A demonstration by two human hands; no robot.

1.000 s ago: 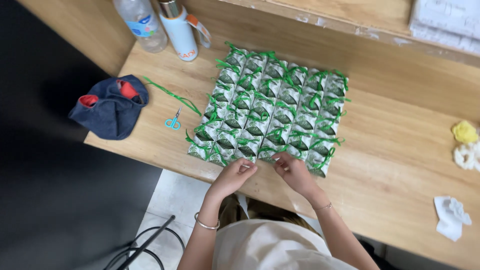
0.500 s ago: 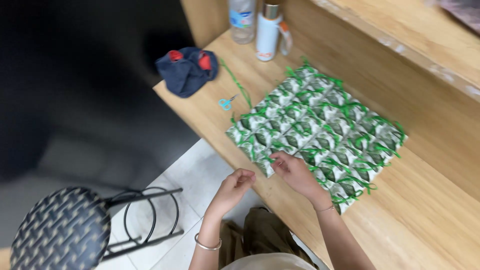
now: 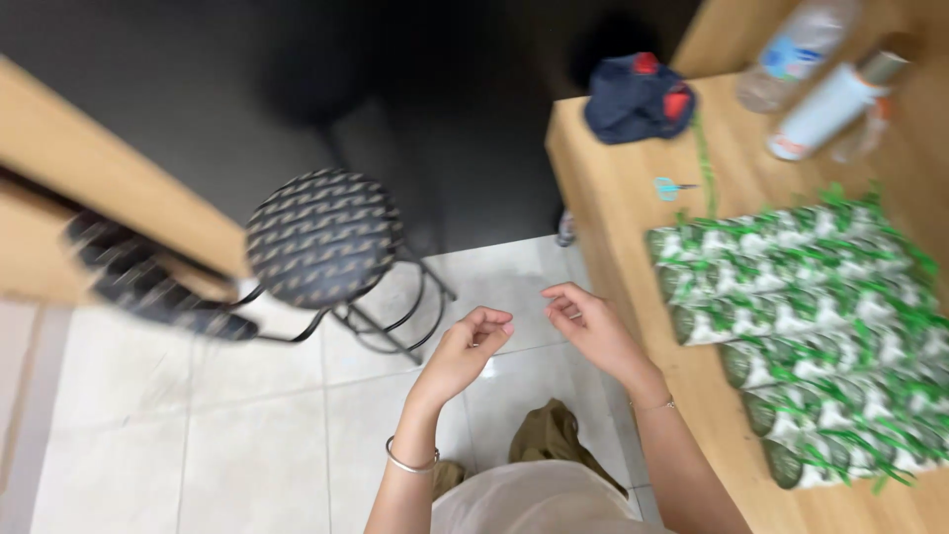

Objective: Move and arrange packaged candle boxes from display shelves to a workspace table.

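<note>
Hands are lifted off the work, both over the floor tiles in the lower middle of the frame. The left hand [image 3: 467, 348] is loosely curled and the right hand [image 3: 591, 326] half open; a thin thread may run between them, but blur hides it. The green-and-white woven mat [image 3: 811, 326] lies on the wooden table [image 3: 633, 227] at right, just beside the right hand, many rows already joined.
</note>
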